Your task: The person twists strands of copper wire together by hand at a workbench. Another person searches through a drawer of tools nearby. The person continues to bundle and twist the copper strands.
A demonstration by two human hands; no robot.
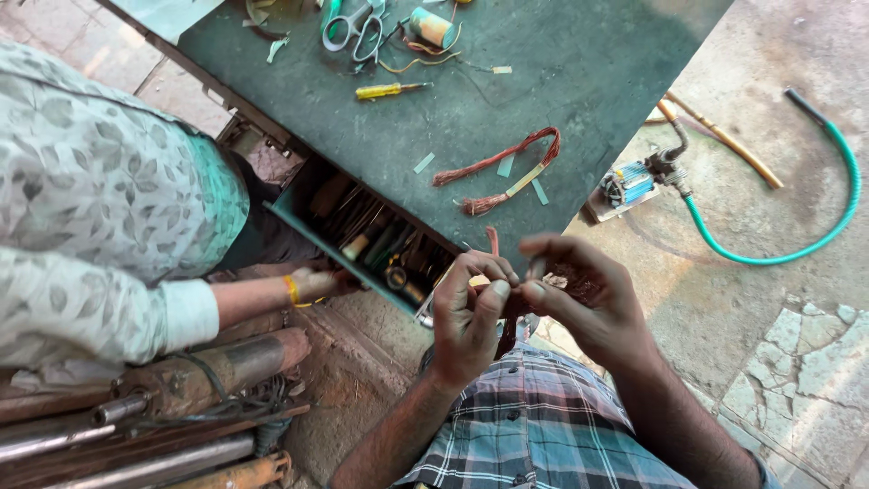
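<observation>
My left hand and my right hand meet just below the front edge of a dark green workbench. Both pinch a bundle of reddish copper wire held between them; one end sticks up near the bench edge and most of the bundle is hidden behind my fingers. A second loop of copper wire tied with pale strips lies on the bench above my hands. My checked shirt fills the bottom of the view.
Another person in a leaf-patterned shirt reaches a hand into an open drawer of tools. Scissors, a yellow screwdriver, a tape roll. Green hose and pump right. Rusty pipes lower left.
</observation>
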